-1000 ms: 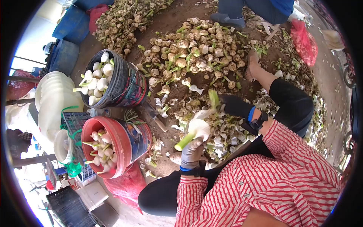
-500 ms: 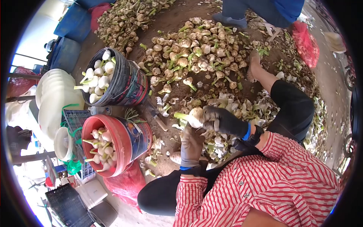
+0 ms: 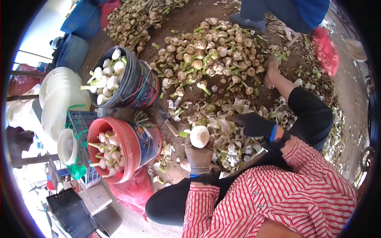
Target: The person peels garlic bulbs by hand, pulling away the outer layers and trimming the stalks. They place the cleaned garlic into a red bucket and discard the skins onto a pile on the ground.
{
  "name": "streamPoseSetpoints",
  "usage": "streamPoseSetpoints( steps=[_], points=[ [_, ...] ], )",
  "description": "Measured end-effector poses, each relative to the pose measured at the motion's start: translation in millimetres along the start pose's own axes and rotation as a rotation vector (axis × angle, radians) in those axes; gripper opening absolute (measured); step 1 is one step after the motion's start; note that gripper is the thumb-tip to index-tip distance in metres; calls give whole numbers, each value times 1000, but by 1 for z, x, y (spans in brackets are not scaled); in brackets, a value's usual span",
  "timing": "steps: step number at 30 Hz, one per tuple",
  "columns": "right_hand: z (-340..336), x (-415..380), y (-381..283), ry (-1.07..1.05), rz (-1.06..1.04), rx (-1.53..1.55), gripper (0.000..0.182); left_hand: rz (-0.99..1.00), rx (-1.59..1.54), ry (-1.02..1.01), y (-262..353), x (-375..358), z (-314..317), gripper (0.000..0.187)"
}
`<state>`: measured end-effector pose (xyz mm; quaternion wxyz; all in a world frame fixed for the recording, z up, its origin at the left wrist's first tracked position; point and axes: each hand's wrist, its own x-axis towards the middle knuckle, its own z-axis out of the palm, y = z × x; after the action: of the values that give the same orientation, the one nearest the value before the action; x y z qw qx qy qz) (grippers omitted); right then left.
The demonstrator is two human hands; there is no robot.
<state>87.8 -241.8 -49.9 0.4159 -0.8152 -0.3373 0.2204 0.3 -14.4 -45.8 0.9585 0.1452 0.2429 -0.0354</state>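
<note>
My left hand [image 3: 198,158], in a light grey-brown work glove, is closed around a pale garlic bulb [image 3: 199,137] whose short green stem points left. To the right of the bulb, and apart from it, is my right hand [image 3: 254,126] in a dark glove. Its fingers point left above the loose peel and look too dark and blurred to show whether they grip anything. Below both hands, white and green garlic peel [image 3: 234,152] covers the ground. Beyond lies a heap of unpeeled garlic [image 3: 214,51].
On the left stand a dark bucket [image 3: 137,89] and a red bucket [image 3: 93,139], both holding cleaned bulbs. A wooden-handled tool [image 3: 171,127] lies beside them. Another person's shoe [image 3: 248,22] is at the heap's far side, near a red mesh bag [image 3: 326,51]. Blue tubs [image 3: 73,51] stand far left.
My right hand has come away from the bulb and moved right. The bulb, still in my left hand, has turned and sits slightly lower, showing a whiter surface.
</note>
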Motion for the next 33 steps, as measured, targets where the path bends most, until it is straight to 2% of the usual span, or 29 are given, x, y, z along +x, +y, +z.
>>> streamPoseSetpoints(
  steps=[1,2,3,4,5,6,7,8,9,10,11,12,13,14,15,17,18,19,21,22,23,25,27,28,29,31,32,33],
  points=[
    [5,-3,4,-59,121,-159,53,30,81,46,2,2,3,36],
    [8,-1,7,-42,127,-171,53,45,166,112,7,6,8,36],
    [12,5,9,25,151,-17,54,24,109,151,19,9,23,30],
    [13,13,12,85,171,140,54,92,196,264,34,18,30,32],
    [9,24,16,88,170,134,54,234,293,166,56,26,36,34],
    [2,38,20,3,212,19,59,270,171,-6,80,24,67,37],
    [-5,52,29,-81,254,-96,64,256,-78,-134,100,20,99,45],
    [5,68,68,39,182,81,56,314,17,-254,114,19,117,47],
    [4,86,93,134,208,212,50,286,-107,-198,137,25,121,49],
    [-5,106,112,227,229,340,44,371,-7,-154,134,31,123,48],
    [-19,129,127,303,379,174,39,458,92,-109,126,37,123,46],
    [-32,153,140,378,526,7,35,375,162,-118,115,44,113,45],
    [-42,172,149,595,542,-125,33,294,232,-125,101,52,97,43],
    [-52,192,174,612,516,-292,39,233,227,-144,84,62,76,40],
    [-62,207,180,628,611,-320,45,172,221,-162,67,68,61,38],
    [-80,229,179,496,736,-313,47,101,348,68,33,58,62,38],
    [-82,234,179,464,767,-334,42,61,382,80,22,56,57,40],
    [-79,237,182,461,763,-332,42,19,417,92,14,53,51,42],
    [-67,237,211,592,548,-428,27,13,389,104,8,57,37,39],
    [-62,232,226,582,440,-457,28,15,450,107,8,58,34,41],
    [-62,224,218,525,416,-273,27,16,511,111,7,59,29,43],
    [-44,196,196,577,91,532,27,22,570,109,5,69,17,46],
    [-31,169,149,537,186,500,28,81,850,108,-1,73,13,46],
    [-30,157,138,503,248,132,27,93,915,37,-7,74,6,46],
    [-26,149,138,506,252,135,27,88,919,36,-10,70,8,46],
    [-21,137,140,480,327,116,27,-39,695,47,-17,65,14,47],
    [-30,135,112,381,560,127,26,-62,708,44,-19,60,12,48],
    [-25,131,117,385,563,127,26,-66,710,41,-21,56,10,48]
  ],
)
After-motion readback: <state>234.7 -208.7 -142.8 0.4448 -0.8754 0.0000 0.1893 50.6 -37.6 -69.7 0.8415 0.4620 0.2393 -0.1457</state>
